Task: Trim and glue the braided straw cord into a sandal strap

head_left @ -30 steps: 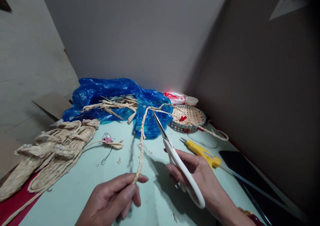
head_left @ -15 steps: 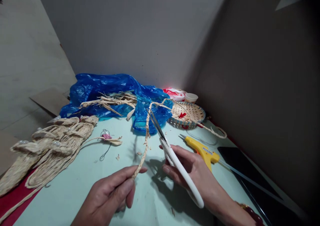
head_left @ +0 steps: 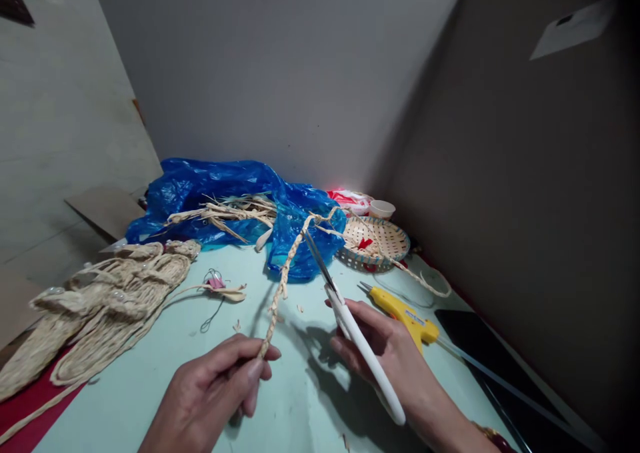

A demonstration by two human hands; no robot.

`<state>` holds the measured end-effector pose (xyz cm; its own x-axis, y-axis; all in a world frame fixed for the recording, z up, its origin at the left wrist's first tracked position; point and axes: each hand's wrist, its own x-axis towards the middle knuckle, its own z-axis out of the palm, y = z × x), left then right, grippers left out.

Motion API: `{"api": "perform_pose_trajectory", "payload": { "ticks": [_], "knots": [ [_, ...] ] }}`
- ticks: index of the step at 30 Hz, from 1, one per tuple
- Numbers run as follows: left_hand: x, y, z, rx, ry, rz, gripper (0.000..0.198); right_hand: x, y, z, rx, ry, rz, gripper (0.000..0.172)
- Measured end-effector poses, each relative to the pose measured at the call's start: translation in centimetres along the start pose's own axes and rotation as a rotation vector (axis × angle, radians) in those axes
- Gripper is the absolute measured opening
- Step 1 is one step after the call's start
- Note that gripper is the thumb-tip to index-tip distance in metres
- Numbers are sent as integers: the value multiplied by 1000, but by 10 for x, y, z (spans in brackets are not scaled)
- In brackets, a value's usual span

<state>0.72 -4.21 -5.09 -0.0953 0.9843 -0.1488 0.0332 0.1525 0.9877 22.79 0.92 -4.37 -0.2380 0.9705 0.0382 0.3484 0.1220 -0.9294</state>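
Between thumb and fingers, my left hand (head_left: 220, 386) pinches a braided straw cord (head_left: 280, 289). The cord rises from the pinch and bends over in front of the blue bag, its far part running right toward the basket. My right hand (head_left: 380, 346) is closed around white-handled scissors (head_left: 357, 346), whose blades point up and left with the tips right beside the upper part of the cord. I cannot tell whether the blades touch it. Woven straw slippers (head_left: 117, 299) with pearl-like beads lie to the left on red cloth (head_left: 50, 399).
Straw strips (head_left: 235, 213) spill from a blue plastic bag (head_left: 200, 173) at the back. A woven basket (head_left: 400, 239), a white cup (head_left: 383, 209) and a yellow glue gun (head_left: 405, 313) are at the right, near a dark flat panel (head_left: 500, 353). Thread with a pink piece (head_left: 215, 283) lies left of centre.
The scissor blades look closer together than before, their tips still near the upper cord. My left hand has shifted slightly left with the cord, and the head view has tilted up a little.
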Motion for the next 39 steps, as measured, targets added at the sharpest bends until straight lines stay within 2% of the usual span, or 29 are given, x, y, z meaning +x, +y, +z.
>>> {"api": "perform_pose_trajectory", "payload": {
  "ticks": [3,5,9,11,14,17,20,24,27,31,35,39],
  "knots": [
    [1,1,0,-85,-18,-17,28,-1,10,0,-51,0,-5,38],
    [0,6,0,-150,-15,-39,31,-3,16,-1,-142,47,-76,36],
    [0,17,0,-173,82,-65,47,-7,21,-6,-388,116,-421,35],
    [1,17,-2,-144,108,-87,56,-9,19,-8,-462,98,-583,43],
    [3,11,-5,-157,96,-52,58,-12,16,-11,-532,74,-720,57],
    [5,3,-6,-229,98,18,43,-14,18,-13,-628,58,-767,66],
    [4,2,-5,-276,119,56,29,-14,24,-15,-735,101,-795,71],
    [-1,9,-1,-277,148,62,24,-12,28,-16,-826,178,-861,68],
    [-3,16,2,-280,102,22,13,-13,25,-17,-860,239,-881,69],
    [-3,17,2,-269,-11,-8,22,-14,16,-19,-867,250,-882,67],
    [-2,16,-1,-227,-4,19,27,-13,10,-19,-863,282,-930,59],
    [-2,18,-1,-229,-8,-12,26,-13,11,-20,-866,297,-952,51]
  ]
}}
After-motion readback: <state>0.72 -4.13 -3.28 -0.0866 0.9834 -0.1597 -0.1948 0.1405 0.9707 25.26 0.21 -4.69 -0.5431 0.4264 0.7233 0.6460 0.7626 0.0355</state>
